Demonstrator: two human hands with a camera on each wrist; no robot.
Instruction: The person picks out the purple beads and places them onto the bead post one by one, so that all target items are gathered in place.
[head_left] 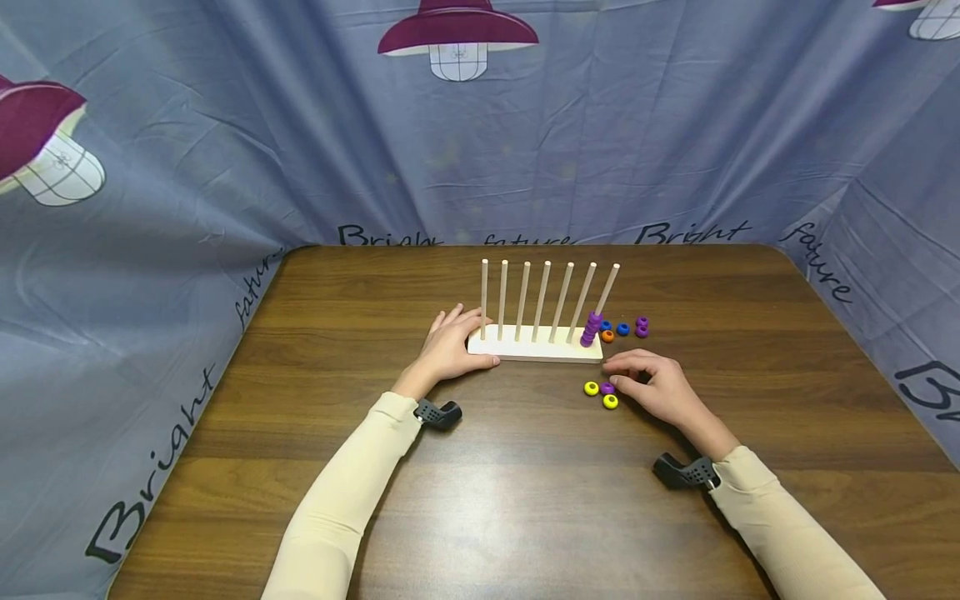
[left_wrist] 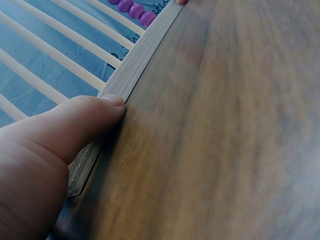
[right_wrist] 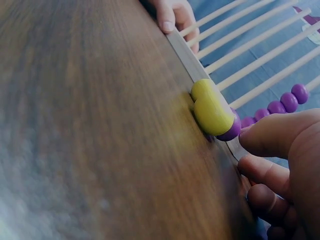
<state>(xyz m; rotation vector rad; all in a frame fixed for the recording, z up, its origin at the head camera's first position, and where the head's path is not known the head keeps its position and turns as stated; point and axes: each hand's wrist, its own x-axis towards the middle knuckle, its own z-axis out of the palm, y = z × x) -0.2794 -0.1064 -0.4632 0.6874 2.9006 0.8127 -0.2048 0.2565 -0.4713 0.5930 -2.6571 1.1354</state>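
Note:
A pale wooden peg rack stands on the table with a row of upright pegs. My left hand grips its left end, thumb along the front edge and fingers behind. Several purple beads are stacked on the rightmost peg; the other pegs are bare. My right hand is low over the table just right of the rack's front corner, its fingers bent. Its thumb tip is right at a loose purple bead, with nothing held between thumb and fingers. Two yellow beads lie beside that bead.
Behind the rack's right end lie blue beads, an orange bead and two purple beads. The brown wooden table ends at a printed blue curtain at the back and sides.

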